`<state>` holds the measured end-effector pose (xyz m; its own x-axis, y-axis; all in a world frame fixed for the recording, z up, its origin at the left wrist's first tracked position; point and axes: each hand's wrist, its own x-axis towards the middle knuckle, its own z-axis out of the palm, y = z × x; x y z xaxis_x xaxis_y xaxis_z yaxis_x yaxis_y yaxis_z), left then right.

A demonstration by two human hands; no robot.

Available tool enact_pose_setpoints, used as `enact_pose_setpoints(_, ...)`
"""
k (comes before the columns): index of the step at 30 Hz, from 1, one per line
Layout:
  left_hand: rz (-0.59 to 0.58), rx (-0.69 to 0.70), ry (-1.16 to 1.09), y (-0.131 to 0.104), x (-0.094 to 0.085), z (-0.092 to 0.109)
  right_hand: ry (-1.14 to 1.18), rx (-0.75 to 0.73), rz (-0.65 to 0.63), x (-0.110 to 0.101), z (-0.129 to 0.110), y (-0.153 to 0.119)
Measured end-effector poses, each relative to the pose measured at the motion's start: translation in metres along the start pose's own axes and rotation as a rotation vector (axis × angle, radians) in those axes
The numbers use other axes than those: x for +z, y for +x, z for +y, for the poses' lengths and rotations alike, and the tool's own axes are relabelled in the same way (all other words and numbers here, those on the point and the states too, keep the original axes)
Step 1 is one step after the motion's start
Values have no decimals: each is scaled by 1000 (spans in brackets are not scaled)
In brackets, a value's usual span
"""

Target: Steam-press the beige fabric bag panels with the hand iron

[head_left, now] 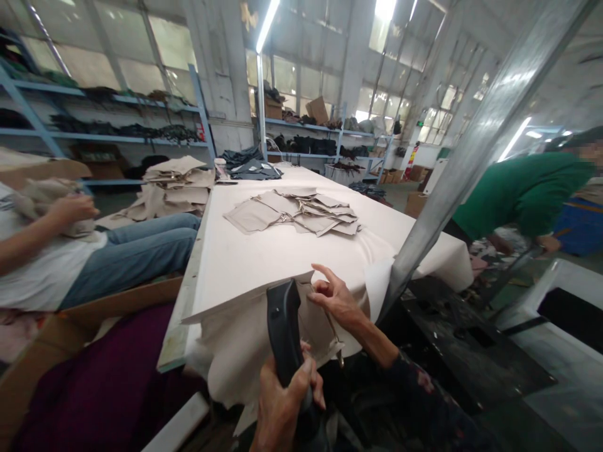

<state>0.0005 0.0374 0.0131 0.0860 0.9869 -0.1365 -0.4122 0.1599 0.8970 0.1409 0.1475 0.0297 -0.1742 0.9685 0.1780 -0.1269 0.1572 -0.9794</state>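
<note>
My left hand (285, 398) is wrapped round a black, curved hand-held tool (282, 320), whose kind I cannot make out. Its broad upper end lies against a beige fabric piece (245, 339) that drapes over the near end of the table. Just right of the tool, my right hand (336, 300) pinches the fabric near its upper edge, with the index finger stretched out above the thumb. A narrow strip with a brass-coloured metal end (340, 356) hangs below that hand. The lower end of the tool runs out of sight beneath my hands.
Beige sewn pieces (292, 212) lie piled on the pale-covered table (264, 267). A slanted metal post (452, 169) rises at the right. Seated at the left, a person handles beige cloth above a carton (47, 339). Another person in green bends over at the right.
</note>
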Motion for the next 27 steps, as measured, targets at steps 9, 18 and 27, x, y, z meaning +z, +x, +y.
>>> enact_pose_setpoints(9,-15,7,7,-14,0,3,-321,-108,110,-8,-7,10)
enact_pose_setpoints(18,-57,49,66,-31,8,-1,-729,-379,198,6,-26,-6)
enact_pose_setpoints(27,-105,122,129,-39,10,-5,-605,-425,47,28,-21,-28)
